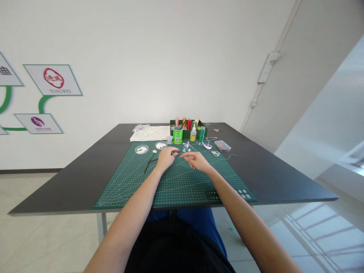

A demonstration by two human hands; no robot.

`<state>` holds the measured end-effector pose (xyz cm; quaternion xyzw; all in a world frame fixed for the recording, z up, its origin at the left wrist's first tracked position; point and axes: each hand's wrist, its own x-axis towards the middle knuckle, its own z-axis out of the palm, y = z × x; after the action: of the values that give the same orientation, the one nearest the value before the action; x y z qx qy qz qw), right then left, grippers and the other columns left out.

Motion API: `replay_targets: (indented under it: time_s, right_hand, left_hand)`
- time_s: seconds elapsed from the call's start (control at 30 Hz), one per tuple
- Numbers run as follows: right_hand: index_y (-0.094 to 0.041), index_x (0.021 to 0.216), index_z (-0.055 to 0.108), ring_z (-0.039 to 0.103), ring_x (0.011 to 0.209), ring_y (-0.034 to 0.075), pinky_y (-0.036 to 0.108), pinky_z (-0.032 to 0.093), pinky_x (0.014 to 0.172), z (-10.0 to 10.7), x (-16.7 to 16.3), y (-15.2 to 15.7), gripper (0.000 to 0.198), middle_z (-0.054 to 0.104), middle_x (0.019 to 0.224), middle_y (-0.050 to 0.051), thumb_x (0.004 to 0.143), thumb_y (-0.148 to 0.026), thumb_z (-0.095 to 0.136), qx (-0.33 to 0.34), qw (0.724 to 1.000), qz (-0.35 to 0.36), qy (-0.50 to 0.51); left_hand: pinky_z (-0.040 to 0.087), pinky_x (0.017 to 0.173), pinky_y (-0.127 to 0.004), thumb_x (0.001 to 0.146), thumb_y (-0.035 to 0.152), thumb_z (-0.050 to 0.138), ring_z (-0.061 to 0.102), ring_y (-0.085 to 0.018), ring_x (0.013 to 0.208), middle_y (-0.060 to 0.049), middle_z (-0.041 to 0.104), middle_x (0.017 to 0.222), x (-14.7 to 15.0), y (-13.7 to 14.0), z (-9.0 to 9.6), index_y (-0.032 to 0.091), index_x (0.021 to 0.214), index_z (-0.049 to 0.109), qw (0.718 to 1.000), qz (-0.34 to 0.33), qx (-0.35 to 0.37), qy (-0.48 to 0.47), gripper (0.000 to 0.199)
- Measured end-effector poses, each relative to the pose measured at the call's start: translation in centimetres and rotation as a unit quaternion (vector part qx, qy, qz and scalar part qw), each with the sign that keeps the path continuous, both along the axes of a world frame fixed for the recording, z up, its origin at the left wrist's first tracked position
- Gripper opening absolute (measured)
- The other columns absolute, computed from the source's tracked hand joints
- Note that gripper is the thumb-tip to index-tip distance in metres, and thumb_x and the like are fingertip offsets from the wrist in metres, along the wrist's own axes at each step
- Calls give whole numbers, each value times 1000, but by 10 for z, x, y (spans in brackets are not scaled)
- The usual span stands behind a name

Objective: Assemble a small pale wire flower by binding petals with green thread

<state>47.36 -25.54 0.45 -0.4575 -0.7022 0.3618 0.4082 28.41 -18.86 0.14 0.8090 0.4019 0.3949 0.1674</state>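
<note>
Over the green cutting mat (182, 185), my two hands meet at a thin light strand (179, 153), whether wire or thread I cannot tell. My left hand (167, 157) is closed in a pinch at its left end, by a small dark piece. At the right, thumb and forefinger of my right hand (196, 161) pinch the strand, with the other fingers loosely curled. Just beyond the fingertips is a small pale-blue flower-like piece (186, 146); whether it joins the strand is unclear. Left of my left hand lie a small pink flower on a green stem (154, 152) and a thin black stick (147, 166).
Two shallow dishes (141, 149) with white pieces lie at the mat's far left. Behind stand a green can (178, 135), a yellow-labelled glue bottle (193, 134), green thread spool (201, 133) and a box of spools (186, 133). Scissors (215, 153) and a clear case (222, 146) lie right.
</note>
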Motion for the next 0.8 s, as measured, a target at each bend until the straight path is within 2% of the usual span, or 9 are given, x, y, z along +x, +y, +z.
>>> replay_targets:
  time_s: [0.8]
  right_hand:
    - [-12, 105, 73, 40, 37, 8, 20, 35, 41, 4, 2, -1, 36, 46, 44, -8, 86, -40, 59, -9, 1000, 0, 18]
  left_hand:
    - [51, 85, -35, 84, 10, 65, 68, -22, 86, -6, 77, 99, -1, -2, 0, 23, 98, 80, 998, -14, 16, 53, 24]
